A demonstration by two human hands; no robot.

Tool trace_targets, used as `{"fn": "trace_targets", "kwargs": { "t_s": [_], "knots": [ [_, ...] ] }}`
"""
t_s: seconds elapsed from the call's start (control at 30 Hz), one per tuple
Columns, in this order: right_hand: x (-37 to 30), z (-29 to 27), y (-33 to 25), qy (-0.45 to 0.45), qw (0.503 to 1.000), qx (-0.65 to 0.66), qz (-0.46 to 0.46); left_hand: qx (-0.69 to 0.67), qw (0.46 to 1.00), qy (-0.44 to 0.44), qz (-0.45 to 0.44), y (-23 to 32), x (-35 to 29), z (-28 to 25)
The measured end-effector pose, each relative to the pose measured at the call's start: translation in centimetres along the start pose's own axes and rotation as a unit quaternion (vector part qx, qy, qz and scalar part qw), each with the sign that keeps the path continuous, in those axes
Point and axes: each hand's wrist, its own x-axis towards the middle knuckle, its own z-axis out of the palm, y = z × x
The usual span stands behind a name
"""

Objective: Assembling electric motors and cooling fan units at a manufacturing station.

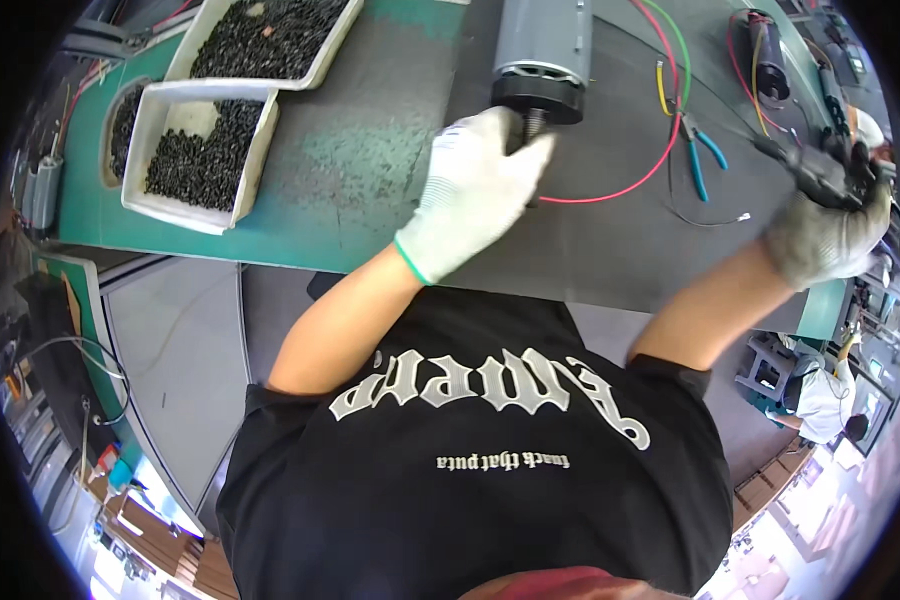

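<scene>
A grey cylindrical motor [542, 45] with a black end cap lies on the dark mat, its threaded shaft pointing toward me. My left hand [485, 175], in a white glove with a green cuff, is closed around the shaft just below the cap. Out at the right, my right hand [835, 230] wears a dirty grey-white glove and grips a dark tool [820, 180]. That tool is blurred, and its exact kind cannot be made out. Between the hands lie blue-handled pliers [705, 160], beside red, green and black wires from the motor.
Two white bins [195, 215] of small black parts stand at the left on the green bench [390, 110]. Another dark motor [767, 60] with wires lies at the far right. A co-worker in a white shirt [825, 400] is at the right, beyond the bench.
</scene>
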Motion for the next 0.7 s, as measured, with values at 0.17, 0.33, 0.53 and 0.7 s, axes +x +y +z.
{"fn": "trace_targets", "kwargs": {
  "t_s": [0.17, 0.33, 0.53, 0.7],
  "knots": [
    [1.4, -7.2, 5.1, 0.138, 0.629, -0.711, -0.283, 0.159, 0.970, 0.095, 0.154, -0.7, 0.6, -0.9],
    [-0.6, -11.7, 3.6, 0.114, 0.579, -0.732, -0.341, 0.192, 0.946, 0.105, 0.240, 0.5, -4.3, -4.9],
    [-7.7, -9.5, 9.4, -0.323, 0.556, -0.766, 0.004, 0.455, 0.769, 0.447, 0.041, 3.1, -8.3, -22.9],
    [-6.6, -9.6, 10.4, -0.318, 0.554, -0.768, -0.043, 0.539, 0.735, 0.409, -0.042, 0.4, -6.7, -35.1]
  ]
}}
